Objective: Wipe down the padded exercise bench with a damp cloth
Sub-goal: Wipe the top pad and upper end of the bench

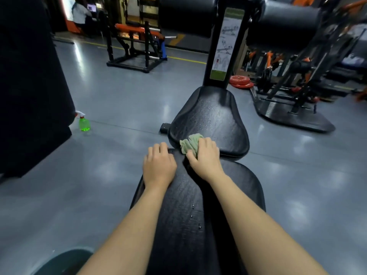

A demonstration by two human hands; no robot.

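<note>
A black padded bench runs away from me in two parts: a long back pad [178,211] under my arms and a wider seat pad [210,118] beyond it, dotted with water droplets. My right hand [206,157] presses a crumpled pale green cloth [189,144] onto the near edge of the seat pad, at the gap between the pads. My left hand [158,165] lies flat, palm down, on the far left corner of the back pad, holding nothing.
A green spray bottle [84,122] stands on the grey floor at left, beside a large dark object [33,92]. The bench's upright post with an instruction label [224,44] rises ahead. Other machines [135,46] and red weight plates [240,80] stand further off. A person sits far back left.
</note>
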